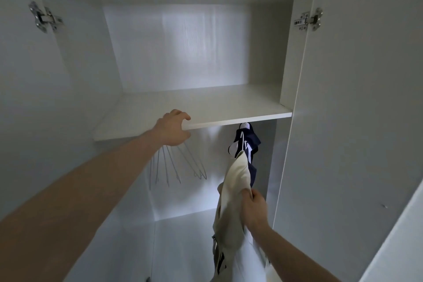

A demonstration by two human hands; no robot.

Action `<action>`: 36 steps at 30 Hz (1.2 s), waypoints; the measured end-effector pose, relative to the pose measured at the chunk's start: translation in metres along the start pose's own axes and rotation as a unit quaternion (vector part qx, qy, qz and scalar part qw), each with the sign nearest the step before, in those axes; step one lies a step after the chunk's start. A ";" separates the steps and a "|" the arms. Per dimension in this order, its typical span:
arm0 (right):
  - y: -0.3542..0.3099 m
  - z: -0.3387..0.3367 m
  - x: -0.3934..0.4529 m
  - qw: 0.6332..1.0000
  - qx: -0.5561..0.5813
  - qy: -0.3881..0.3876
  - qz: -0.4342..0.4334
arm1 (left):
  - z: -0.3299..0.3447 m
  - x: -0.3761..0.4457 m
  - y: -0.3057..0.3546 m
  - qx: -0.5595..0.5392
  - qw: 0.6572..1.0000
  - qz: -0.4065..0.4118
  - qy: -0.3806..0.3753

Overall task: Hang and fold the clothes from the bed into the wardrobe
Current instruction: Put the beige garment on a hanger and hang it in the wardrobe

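View from the wearer's head into an open white wardrobe (343,121). The left hand (174,129) reaches up under the front edge of the shelf (229,107), fingers curled at the tops of a bunch of bare wire hangers (178,167) that fan out below it; whether it actually grips them is not clear. The right hand (254,207) pinches a fold of a cream garment (235,190) that hangs from a wire hanger on the right, just in front of a navy and white garment (248,144) already hung. The rail itself is hidden behind the shelf.

Likely risks: a downward tug by the right hand could pull the cream garment off its hanger, since it looks bunched and draped unevenly; lifting one hanger from the bunch could snag or drag the others off the rail.

The cream garment is pale, soft, creased, with dark trim near its lower end.
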State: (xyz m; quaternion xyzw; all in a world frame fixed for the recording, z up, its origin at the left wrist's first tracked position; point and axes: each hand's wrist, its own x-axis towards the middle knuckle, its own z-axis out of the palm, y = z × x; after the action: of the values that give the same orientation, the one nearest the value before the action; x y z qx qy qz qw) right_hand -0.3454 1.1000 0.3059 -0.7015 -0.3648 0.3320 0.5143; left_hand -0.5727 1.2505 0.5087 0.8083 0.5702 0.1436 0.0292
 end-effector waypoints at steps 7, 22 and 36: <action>-0.008 0.024 0.080 0.999 -0.020 -0.020 -0.024 | 0.016 0.058 -0.013 -0.007 0.999 -0.034 -0.026; -0.027 0.063 0.244 0.996 -0.062 -0.026 -0.054 | 0.060 0.129 -0.042 0.035 0.994 -0.089 -0.054; -0.031 0.078 0.336 0.990 -0.131 -0.024 -0.055 | 0.068 0.130 -0.045 0.044 0.994 -0.095 -0.011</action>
State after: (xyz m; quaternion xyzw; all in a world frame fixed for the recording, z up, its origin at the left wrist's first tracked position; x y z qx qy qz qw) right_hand -0.2439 1.4300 0.2862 -0.7335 -0.4551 0.2693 0.4269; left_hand -0.5554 1.3951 0.4600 0.7525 0.6498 0.1065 0.0135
